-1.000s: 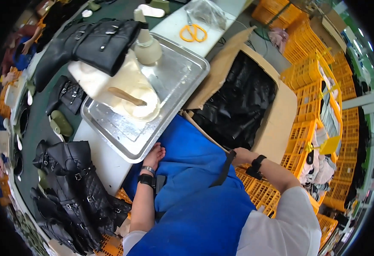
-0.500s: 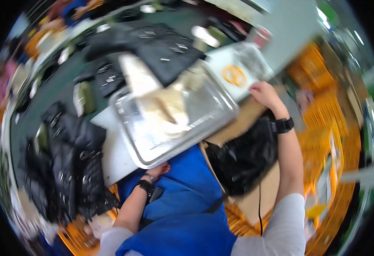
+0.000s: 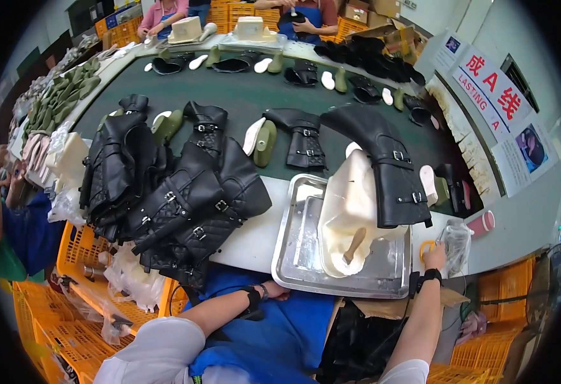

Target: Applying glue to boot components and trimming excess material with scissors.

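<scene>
Head | orange scissors (image 3: pixel 426 247) touching right hand (image 3: pixel 435 257) | left hand (image 3: pixel 276 291) apart | both grips unclear

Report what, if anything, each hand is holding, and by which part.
The right hand is at the orange scissor handle; whether it grips cannot be told. The left hand shows nothing held.

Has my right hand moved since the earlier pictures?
Yes: forward, judged against the metal tray; the right hand is now at the orange-handled scissors to the tray's right.
</scene>
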`<state>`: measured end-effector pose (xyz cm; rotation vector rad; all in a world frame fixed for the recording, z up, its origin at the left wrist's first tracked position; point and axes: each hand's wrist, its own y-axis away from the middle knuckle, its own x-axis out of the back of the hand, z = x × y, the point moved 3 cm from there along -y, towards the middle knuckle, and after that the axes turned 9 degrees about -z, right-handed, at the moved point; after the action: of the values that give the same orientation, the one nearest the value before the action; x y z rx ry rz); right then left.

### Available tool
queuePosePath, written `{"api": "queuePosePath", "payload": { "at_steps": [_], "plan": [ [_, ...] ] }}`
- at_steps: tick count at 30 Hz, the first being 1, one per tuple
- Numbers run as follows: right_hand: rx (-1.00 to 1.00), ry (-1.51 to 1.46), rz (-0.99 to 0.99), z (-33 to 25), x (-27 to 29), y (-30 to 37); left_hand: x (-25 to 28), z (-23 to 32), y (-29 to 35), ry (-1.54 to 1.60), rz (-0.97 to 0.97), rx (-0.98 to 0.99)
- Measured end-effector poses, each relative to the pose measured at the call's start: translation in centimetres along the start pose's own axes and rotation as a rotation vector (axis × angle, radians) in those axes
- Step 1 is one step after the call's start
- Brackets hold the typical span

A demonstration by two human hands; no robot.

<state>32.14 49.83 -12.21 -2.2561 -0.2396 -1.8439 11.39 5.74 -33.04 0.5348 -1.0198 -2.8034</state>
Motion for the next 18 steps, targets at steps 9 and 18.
{"api": "queuePosePath", "payload": {
  "at_steps": [9,18],
  "plan": [
    [-0.068,-1.288,-0.205,7.9,5.4,6.5,-0.3,1.7,0.9,-0.229,-0.079,-0.118],
    [-0.078,-1.051,-0.05,8.1,16.1,34.1,1.1,3.2,1.0,0.082,-0.086,0.038]
  ]
}}
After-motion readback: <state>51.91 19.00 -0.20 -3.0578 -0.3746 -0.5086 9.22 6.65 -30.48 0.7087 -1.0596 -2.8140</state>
